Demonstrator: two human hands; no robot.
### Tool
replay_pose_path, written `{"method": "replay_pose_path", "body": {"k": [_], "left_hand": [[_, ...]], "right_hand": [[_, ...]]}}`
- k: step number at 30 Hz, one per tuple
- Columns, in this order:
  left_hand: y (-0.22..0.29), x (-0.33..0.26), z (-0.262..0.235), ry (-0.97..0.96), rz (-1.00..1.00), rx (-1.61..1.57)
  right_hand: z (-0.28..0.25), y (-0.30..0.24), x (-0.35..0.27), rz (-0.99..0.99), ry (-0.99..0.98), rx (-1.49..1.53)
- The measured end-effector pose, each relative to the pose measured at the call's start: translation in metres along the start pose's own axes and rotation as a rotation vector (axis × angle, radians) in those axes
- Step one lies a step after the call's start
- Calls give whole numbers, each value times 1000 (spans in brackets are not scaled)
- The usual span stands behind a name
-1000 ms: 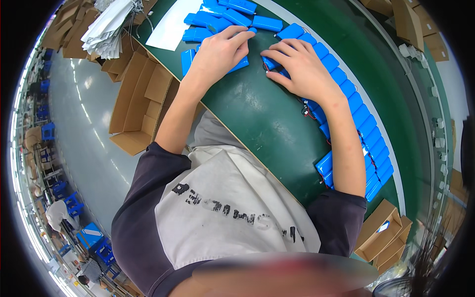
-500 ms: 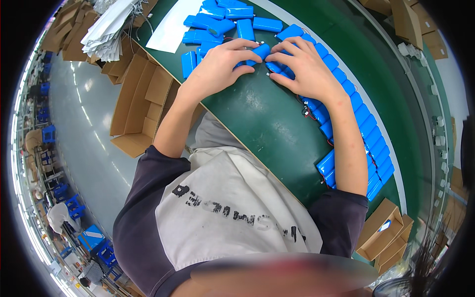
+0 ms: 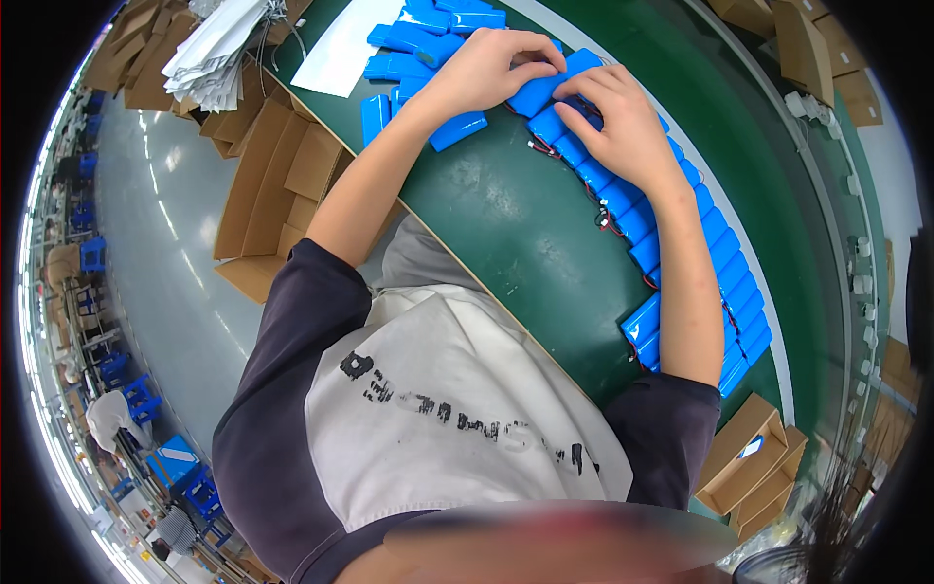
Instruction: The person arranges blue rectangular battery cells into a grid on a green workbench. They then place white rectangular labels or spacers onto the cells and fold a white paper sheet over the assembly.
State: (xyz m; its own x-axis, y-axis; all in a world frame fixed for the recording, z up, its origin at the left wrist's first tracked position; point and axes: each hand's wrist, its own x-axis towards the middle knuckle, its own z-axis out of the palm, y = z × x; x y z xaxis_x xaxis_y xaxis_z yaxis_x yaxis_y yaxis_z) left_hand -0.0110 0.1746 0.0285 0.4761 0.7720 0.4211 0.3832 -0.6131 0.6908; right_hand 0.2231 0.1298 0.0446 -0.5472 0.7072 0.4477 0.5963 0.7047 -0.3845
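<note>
**A blue pack sits at the upper end of the row, between both hands**

We find the blue pack (image 3: 533, 98) on the table, at the upper end of a curved row of similar packs (image 3: 715, 232). The left hand (image 3: 503, 72) curls narrowly over its upper side, thumb near the fingertips; we cannot tell whether it grips. The right hand (image 3: 615, 119) bends in from the other side, thumb and forefinger slightly parted at the pack's edge; its hold is unclear too.

Half a second ago, the left hand held a pack lower, nearer the table's middle. Now both hands are higher, and packs that the right fingers covered show below them. We judge that the row is gaining a pack at this end.

Wires (image 3: 605, 220) trail along the row's inner side. Left of it, loose packs (image 3: 397, 66) lie in a pile beside a white sheet (image 3: 341, 54) on the green table (image 3: 496, 219).

Past the near edge, an open cardboard box (image 3: 255, 200) shows its inner walls, its bottom partly hidden. At lower right, another open carton (image 3: 725, 472) has a white-and-blue label inside.
</note>
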Motion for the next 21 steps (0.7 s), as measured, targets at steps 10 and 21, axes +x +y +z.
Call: {"method": "replay_pose_path", "body": {"k": [10,21], "left_hand": [[-7,-34,-34,9,155,412],[-12,-37,-25,-36,138,607]], "right_hand": [[19,-12,-6,-121,-51,-178],[27,-30,-5,-114,-24,-350]]}}
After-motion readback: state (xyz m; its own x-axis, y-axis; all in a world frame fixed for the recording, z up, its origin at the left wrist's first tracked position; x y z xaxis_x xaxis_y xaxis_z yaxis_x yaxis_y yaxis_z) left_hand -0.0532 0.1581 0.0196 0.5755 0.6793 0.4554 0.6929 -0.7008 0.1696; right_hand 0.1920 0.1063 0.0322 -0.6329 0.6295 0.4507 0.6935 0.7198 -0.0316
